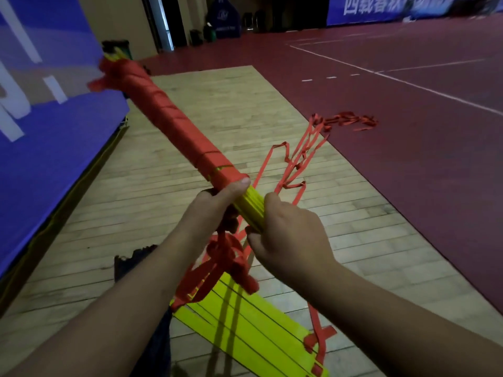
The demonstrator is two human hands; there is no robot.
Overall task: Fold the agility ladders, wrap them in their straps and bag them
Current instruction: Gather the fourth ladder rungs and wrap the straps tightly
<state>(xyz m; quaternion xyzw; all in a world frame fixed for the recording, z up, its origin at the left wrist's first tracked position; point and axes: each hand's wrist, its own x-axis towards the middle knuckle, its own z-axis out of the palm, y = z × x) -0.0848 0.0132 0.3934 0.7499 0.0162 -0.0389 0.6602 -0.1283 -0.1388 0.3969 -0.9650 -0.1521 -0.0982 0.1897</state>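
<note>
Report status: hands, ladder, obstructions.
Both gripping ladder bundle: left hand, right hand. Strap-wrapped most of its length, near end bare. Its loose strap hangs tangled; second ladder lies underneath.

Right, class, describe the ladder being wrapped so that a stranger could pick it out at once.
Find the pale wooden floor beside the blue banner. Above it the left hand and right hand hold a long rod-like bundle slanting up to the left. Unlike the flat ladder of bare yellow slats on the floor below, it is wound in red strap almost end to end.
</note>
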